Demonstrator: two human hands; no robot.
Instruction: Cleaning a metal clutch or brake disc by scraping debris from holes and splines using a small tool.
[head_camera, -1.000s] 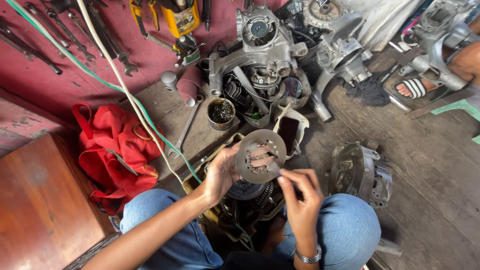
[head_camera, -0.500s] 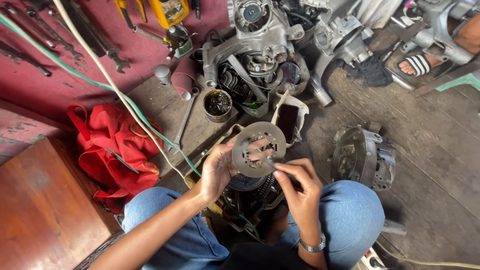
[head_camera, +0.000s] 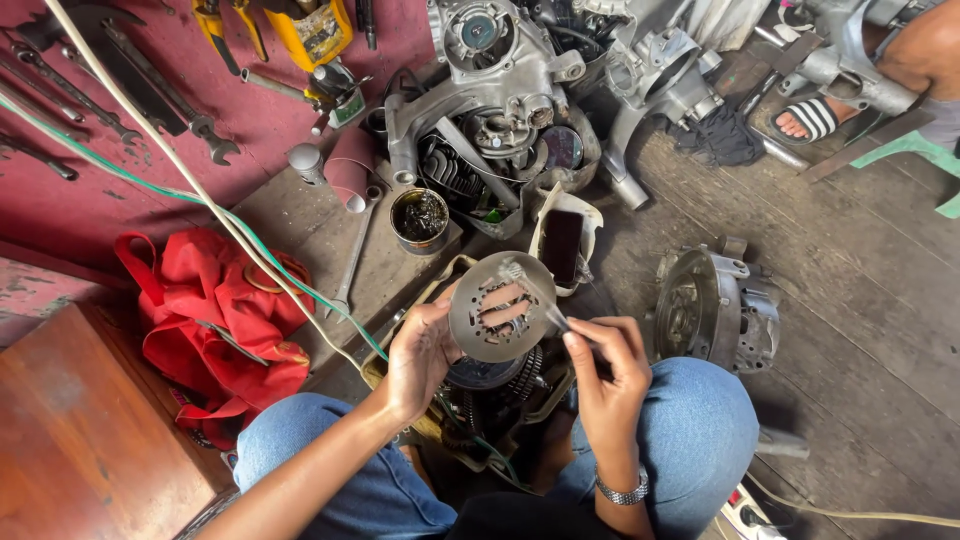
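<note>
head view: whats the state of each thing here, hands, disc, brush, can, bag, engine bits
left hand: holding the metal disc at its edge
metal disc: round, slotted, held up tilted over the lap
right hand: gripping a small brush
small brush: bristle end lying on the disc
tin can: upright, open, dark inside
red bag: slumped on the floor
engine casing: lying on the planks

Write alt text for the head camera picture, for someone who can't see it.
A seated person's left hand holds up a round slotted metal plate while the right hand works a small brush across it. Engine casings, a red bag and wrenches lie around.
</note>
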